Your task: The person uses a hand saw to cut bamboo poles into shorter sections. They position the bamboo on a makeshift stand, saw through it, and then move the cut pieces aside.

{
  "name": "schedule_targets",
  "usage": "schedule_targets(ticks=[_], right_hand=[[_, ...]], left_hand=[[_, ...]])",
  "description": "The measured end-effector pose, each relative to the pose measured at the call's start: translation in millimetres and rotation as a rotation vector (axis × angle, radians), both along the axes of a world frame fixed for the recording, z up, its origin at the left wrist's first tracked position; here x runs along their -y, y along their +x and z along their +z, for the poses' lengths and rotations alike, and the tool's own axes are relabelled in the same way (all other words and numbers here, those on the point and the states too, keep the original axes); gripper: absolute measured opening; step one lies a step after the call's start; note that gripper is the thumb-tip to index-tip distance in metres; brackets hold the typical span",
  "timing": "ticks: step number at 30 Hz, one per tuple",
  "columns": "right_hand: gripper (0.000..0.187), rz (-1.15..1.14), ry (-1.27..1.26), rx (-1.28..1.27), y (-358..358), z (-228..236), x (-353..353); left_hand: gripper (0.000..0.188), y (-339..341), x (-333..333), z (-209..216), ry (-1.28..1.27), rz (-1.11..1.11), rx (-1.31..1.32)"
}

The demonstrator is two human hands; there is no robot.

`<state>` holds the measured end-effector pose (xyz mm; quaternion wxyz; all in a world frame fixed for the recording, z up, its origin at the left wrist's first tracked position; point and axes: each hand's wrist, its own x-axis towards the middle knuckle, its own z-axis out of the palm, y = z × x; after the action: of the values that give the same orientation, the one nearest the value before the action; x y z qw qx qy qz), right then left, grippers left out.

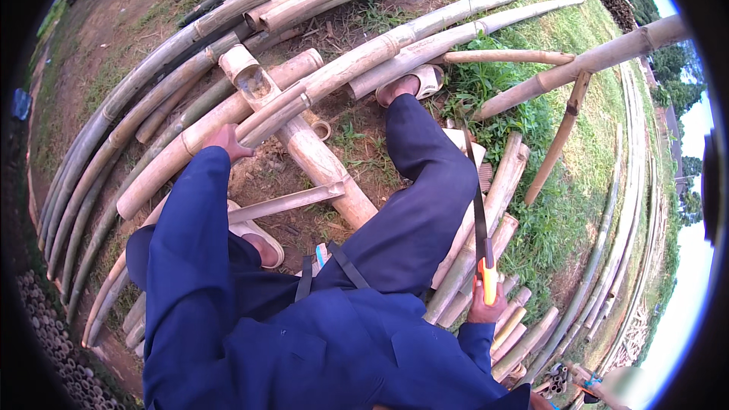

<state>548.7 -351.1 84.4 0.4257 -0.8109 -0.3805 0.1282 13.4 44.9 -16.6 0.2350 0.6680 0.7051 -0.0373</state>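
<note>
Here the left hand steadies a hollow bamboo pole; right hand grips a saw.

Head fisheye, looking steeply down, close over lap and bamboo poles.

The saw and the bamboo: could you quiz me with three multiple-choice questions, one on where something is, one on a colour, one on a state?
1. Where does the left hand rest?
A. on a bamboo pole
B. on a knee
C. on the grass

2. What colour is the handle of the saw?
A. green
B. orange-yellow
C. white

3. How is the right hand?
A. open and empty
B. closed around the saw handle
C. flat on the ground

Answers: 1 A, its fingers lie on the bamboo pole; 2 B, the grip shows orange-yellow; 3 B, the fist wraps the handle.
</note>
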Motion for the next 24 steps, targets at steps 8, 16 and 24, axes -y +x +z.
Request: schedule_targets(ticks=[8, 16, 24], right_hand=[[0.026, 0.419, 0.284, -0.092, -34, 98, -107], [0.019, 0.662, 0.127, -0.548, -123, 10, -253], [0.015, 0.860, 0.045, -0.397, -135, -26, -279]], left_hand=[[0.074, -5, 4, 3, 0.008, -0.004, 0.019], [0.072, 2, 7, 3, 0.022, 0.020, -0.010], [0.071, 5, 8, 5, 0.001, 0.022, -0.030]])
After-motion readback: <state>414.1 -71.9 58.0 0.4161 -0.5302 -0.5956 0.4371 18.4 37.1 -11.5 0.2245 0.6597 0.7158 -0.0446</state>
